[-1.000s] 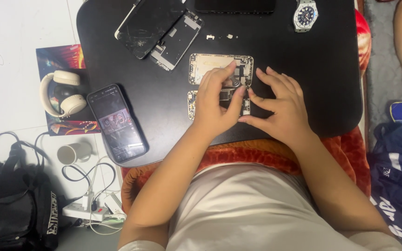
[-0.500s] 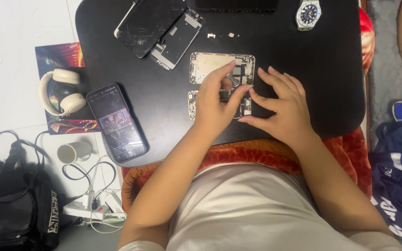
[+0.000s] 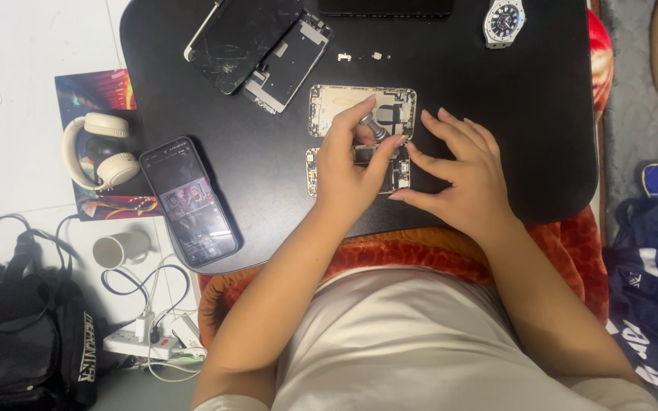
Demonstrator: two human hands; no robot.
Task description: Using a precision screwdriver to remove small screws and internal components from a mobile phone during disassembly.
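- Round and black, the desk sat over my lap, with white floor to its left and an orange-red cushion at its near edge.
- Nearest me, my left hand lay on the opened phone chassis, its thumb and forefinger pinching a small grey part at the chassis's far edge; I couldn't tell what the part was.
- Just beside it, my right hand rested with its fingers spread, fingertips touching the desk and the right end of the chassis.
- Right behind the hands lay a second open phone shell, pale inside.
- Left of me, a lit smartphone sat near the desk's edge.
- Further off, a cracked screen panel lay beside a bare display frame, and a few tiny loose parts sat near them.
- At the far edge, a wristwatch lay alone.
- On the floor were cream headphones, a white mug and a power strip.
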